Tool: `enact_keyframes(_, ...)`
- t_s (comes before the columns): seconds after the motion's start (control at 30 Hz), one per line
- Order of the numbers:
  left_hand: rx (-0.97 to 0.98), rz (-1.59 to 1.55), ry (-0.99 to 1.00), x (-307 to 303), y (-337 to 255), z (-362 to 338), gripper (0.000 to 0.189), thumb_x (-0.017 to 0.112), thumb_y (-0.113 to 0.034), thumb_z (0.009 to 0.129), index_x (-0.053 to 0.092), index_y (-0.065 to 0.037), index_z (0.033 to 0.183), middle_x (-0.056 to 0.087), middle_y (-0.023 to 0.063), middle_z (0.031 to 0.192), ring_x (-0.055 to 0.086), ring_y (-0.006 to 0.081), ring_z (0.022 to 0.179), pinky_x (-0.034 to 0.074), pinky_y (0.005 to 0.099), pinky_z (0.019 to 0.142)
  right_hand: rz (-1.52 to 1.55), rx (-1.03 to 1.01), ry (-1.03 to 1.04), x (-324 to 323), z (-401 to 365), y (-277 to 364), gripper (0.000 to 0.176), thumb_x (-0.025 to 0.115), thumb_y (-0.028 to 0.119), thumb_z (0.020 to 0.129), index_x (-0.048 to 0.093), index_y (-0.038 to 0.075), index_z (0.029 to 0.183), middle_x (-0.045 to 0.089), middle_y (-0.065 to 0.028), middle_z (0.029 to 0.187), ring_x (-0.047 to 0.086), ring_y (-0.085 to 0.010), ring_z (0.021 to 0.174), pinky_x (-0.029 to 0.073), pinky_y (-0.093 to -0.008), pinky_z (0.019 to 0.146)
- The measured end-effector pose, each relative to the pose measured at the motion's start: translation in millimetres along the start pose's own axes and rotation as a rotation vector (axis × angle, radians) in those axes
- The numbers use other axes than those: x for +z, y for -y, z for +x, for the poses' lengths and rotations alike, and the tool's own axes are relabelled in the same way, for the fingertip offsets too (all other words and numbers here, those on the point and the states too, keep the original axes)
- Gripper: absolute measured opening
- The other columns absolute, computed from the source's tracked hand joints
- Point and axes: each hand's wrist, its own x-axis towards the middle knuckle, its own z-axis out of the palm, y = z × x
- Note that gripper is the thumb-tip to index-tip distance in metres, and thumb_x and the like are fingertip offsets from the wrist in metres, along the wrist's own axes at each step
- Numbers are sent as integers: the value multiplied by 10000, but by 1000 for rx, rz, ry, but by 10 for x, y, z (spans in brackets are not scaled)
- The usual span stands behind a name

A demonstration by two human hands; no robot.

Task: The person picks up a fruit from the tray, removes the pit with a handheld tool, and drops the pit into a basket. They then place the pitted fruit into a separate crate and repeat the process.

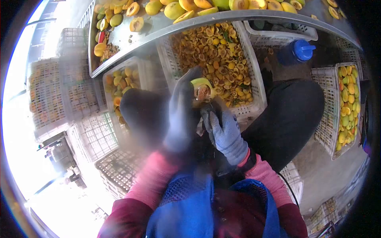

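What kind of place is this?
Probably a fruit-packing or processing workshop: there's a metal table with cut fruit on it, and a crate full of fruit pieces.

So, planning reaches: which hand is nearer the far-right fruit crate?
Right: the right hand is toward the crate; the left hand is farther away, at the cut fruit.

Cut yellow-green fruit [203, 91], brownish inside showing, above the central crate [258, 75].
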Motion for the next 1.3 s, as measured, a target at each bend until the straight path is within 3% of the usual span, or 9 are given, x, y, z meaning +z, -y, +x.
enact_keyframes(0.13,341,452,59,-82,164,40,349,386,-252,963,519,32,1117,566,136,978,566,185,885,471,301,731,-196,-84,-41,-15,-14,-23,387,470,203,902,414,-38,1198,580,-216,968,578,-349,854,460,-408,746)
enact_keyframes(0.27,359,650,83,-185,171,43,265,422,-183,946,553,28,1038,580,140,905,586,193,805,483,304,682,-113,10,46,-56,-11,83,360,464,298,904,474,42,1157,588,-217,943,568,-406,871,449,-467,738)
enact_keyframes(0.4,-15,268,-1,-57,48,5,264,437,-201,937,580,15,992,592,107,863,569,160,784,461,275,692,-71,-94,-24,29,-44,-33,333,443,281,914,494,31,1127,588,-224,925,556,-422,878,448,-469,736)
enact_keyframes(0.6,135,238,-136,77,127,-39,269,425,-208,935,586,-2,999,597,89,865,554,144,771,447,262,696,-146,-20,-66,82,-82,-3,417,458,222,913,416,-68,1210,553,-242,1024,556,-346,917,437,-399,800)
enact_keyframes(0.7,169,268,-51,-7,152,-37,315,432,-193,952,535,50,1125,585,85,1051,541,138,959,416,261,870,-215,14,-61,75,-77,39,407,457,213,917,419,-69,1208,546,-246,1040,556,-349,911,439,-400,801)
enact_keyframes(0.8,206,244,-108,29,182,-2,289,430,-232,938,573,6,1020,605,81,871,548,131,763,445,256,696,-159,-11,-35,79,-45,-28,385,450,177,919,414,-74,1209,537,-246,1058,551,-352,924,441,-390,810)
enact_keyframes(0.97,56,234,15,-91,158,25,291,464,-204,931,560,37,1064,613,63,920,557,119,815,448,252,755,-81,-48,68,43,-53,-51,291,448,197,907,494,-11,1106,574,-209,971,554,-367,904,434,-420,822)
enact_keyframes(1.2,190,471,244,-249,40,93,267,438,-135,915,552,54,1064,615,85,934,566,141,842,448,264,783,1192,651,596,-54,-6,-10,409,438,440,916,523,54,1023,495,-41,676,458,-126,470,374,-246,371)
enact_keyframes(1.3,213,473,353,-306,45,130,281,426,-149,913,550,55,1062,610,100,934,560,150,832,444,265,784,1874,821,942,60,-5,-227,459,355,549,897,515,119,923,472,-20,659,434,-156,476,349,-302,390)
